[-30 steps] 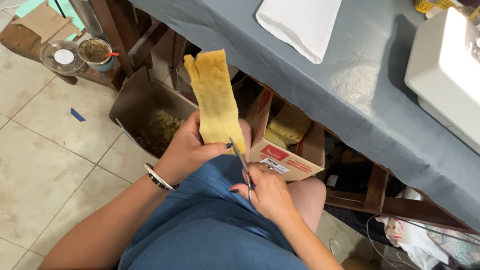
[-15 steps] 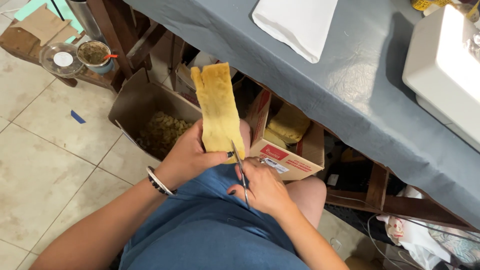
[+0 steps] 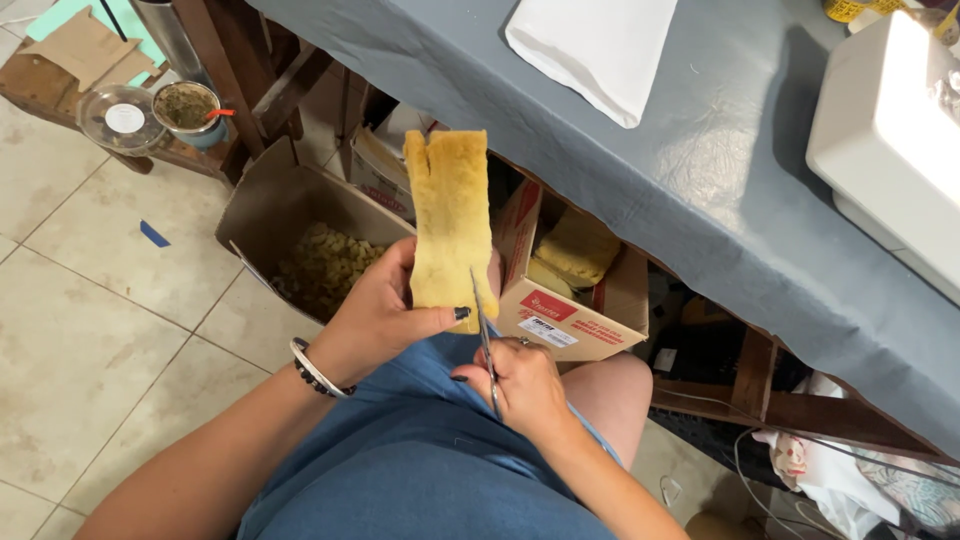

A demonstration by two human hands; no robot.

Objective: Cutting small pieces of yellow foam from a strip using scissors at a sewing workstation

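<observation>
Left hand (image 3: 385, 305) raised, fingers clamped; right hand (image 3: 520, 385) fisted, low at lap.

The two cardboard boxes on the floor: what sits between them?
In the head view, the upright yellow foam strip held by the left hand shows between the open box of scraps and the foam-filled box.

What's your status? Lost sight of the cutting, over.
Left hand grips yellow foam strip upright. Right hand works scissors at its lower edge. Open cardboard box of scraps below; nothing blocking.

A white folded cloth (image 3: 592, 48) and a white sewing machine (image 3: 890, 150) are sitting on the grey-covered table (image 3: 640, 170); cardboard boxes (image 3: 290, 215) are standing beneath.
</observation>
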